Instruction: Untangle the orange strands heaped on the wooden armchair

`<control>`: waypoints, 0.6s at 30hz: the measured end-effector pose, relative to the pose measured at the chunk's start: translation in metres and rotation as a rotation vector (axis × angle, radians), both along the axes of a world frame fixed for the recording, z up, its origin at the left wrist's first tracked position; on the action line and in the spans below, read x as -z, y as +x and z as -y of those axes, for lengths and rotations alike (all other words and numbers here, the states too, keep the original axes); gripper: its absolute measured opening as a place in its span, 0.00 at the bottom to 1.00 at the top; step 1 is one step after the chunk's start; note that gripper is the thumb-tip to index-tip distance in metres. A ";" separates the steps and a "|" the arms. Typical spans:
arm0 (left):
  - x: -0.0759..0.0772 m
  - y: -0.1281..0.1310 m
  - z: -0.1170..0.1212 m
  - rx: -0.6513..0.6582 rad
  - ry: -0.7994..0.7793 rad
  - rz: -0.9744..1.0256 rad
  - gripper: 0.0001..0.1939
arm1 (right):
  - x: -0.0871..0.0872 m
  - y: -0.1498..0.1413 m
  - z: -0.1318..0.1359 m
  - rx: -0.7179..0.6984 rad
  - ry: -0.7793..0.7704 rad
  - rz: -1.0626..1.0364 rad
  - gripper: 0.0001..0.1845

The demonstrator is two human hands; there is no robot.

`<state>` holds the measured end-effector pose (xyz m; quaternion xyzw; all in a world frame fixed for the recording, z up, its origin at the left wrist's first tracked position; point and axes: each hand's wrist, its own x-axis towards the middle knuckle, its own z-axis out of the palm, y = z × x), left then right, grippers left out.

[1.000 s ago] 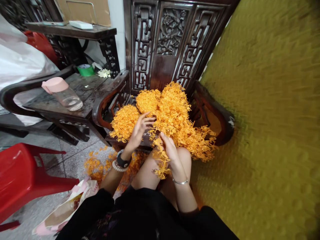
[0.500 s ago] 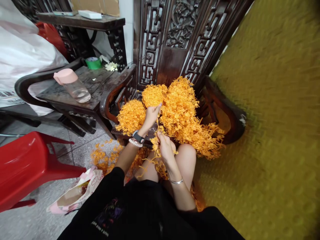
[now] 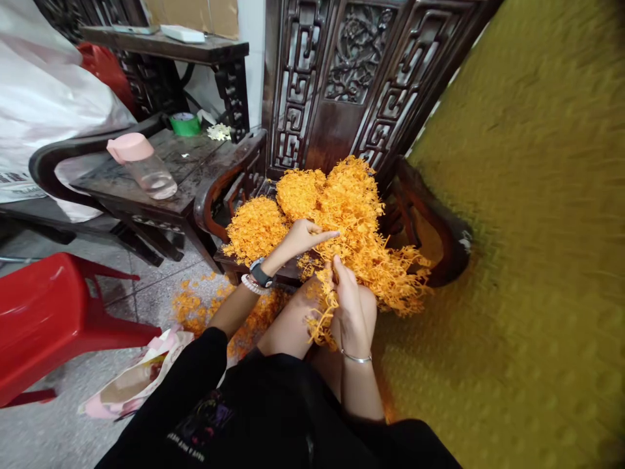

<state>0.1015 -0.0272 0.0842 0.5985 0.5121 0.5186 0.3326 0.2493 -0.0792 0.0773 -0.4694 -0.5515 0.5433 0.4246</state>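
Observation:
A large heap of orange flower sprigs (image 3: 342,221) rests on the seat of a dark carved wooden chair (image 3: 342,85) and spills over my bare knees (image 3: 364,306). My left hand (image 3: 305,238) lies on the near edge of the heap with its fingers stretched out, holding nothing that I can see. It wears a black watch and a beaded bracelet. My right hand (image 3: 347,299), with a silver bangle, grips a dangling tuft of the sprigs just above my knee. Two rounder orange clumps sit to the left of the heap.
Loose orange sprigs (image 3: 195,306) lie on the tiled floor to the left. Nearby are a red plastic stool (image 3: 49,312), a patterned bag (image 3: 137,381), and a dark side table (image 3: 146,202) holding a pink-lidded glass jar (image 3: 144,168). A yellow-green textured surface (image 3: 512,195) fills the right.
My left hand has flattened and stretched its fingers to the right. My right hand has moved right with its tuft of sprigs. The view has shifted slightly.

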 end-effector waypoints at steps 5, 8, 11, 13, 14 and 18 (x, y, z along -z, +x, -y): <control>0.007 -0.008 -0.015 -0.224 0.033 0.055 0.30 | 0.004 -0.023 0.008 -0.105 -0.049 -0.039 0.20; 0.010 -0.001 -0.034 -0.203 -0.032 0.129 0.29 | 0.003 -0.033 0.010 -0.058 -0.004 -0.067 0.19; 0.006 -0.006 -0.055 -0.320 -0.083 0.095 0.26 | -0.007 -0.030 0.023 0.017 0.005 -0.061 0.19; -0.001 -0.026 -0.066 -0.512 -0.113 0.041 0.25 | -0.015 -0.020 0.036 0.030 0.041 -0.057 0.19; -0.006 -0.041 -0.069 -0.606 -0.122 0.017 0.24 | -0.018 -0.014 0.042 0.019 0.063 -0.054 0.19; -0.016 -0.105 -0.072 -0.631 -0.119 -0.091 0.26 | -0.021 0.007 0.045 0.041 0.048 -0.072 0.18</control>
